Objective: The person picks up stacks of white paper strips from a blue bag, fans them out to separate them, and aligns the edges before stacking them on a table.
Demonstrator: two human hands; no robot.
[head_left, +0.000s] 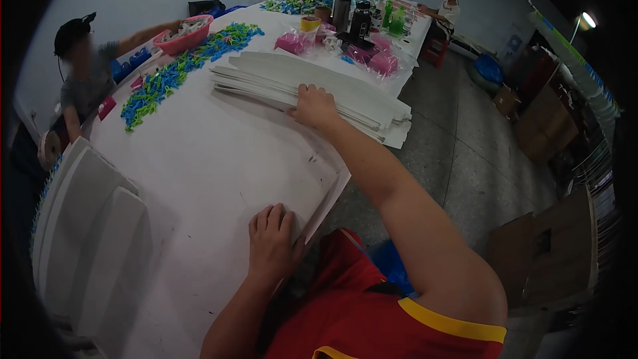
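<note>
Across the far part of the white table [193, 179] lies a stack of long pale card strips [266, 86], its ends uneven. My right hand [314, 104] is on the near edge of that stack, fingers bent over the top strips and gripping them. Closer to me, my left hand [272, 239] rests flat at the table's edge with its fingers stretched out and nothing held. More white sheets [100, 226] stand curved at the left side of the table.
Blue and green clips [159, 90] lie in a long pile behind. One co-worker [90, 73] reaches into a pink basket [183, 36]; another person [448, 10] sits far back. Dark bottles [360, 21] and pink packs [382, 60] stand beyond the strips. Cardboard boxes [558, 246] are at right.
</note>
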